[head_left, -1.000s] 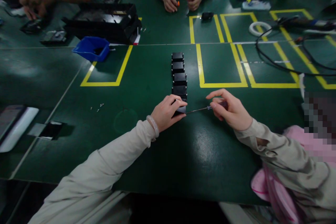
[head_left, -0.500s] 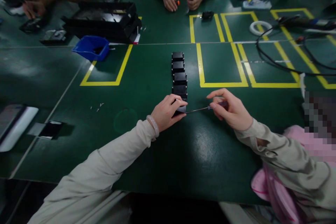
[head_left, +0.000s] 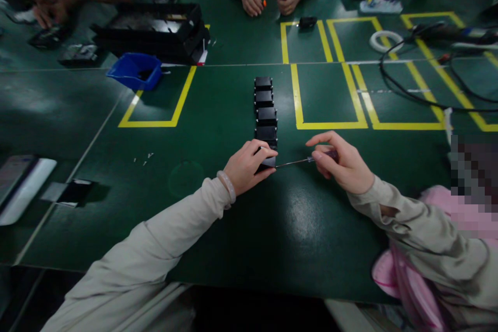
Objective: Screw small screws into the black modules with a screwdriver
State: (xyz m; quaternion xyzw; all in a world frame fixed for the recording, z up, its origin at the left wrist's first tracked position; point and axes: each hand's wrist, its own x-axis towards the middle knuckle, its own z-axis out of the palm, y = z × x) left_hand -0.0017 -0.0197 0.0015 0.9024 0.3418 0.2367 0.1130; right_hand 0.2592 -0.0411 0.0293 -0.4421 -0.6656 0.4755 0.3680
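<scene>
My left hand grips a small black block at the near end of a row of several similar black blocks with small silvery screws at their sides. My right hand is closed round the dark handle of a screwdriver, its index finger raised off the handle. The thin shaft points left, and its tip meets the right side of the held block. My left fingers partly cover that block. A few small screws lie on the green table left of my left hand.
A blue scoop-shaped bin and black trays stand at the back left. Other people's hands rest across the table. Black cables and a white ring lie right; pink cloth hangs at the near right.
</scene>
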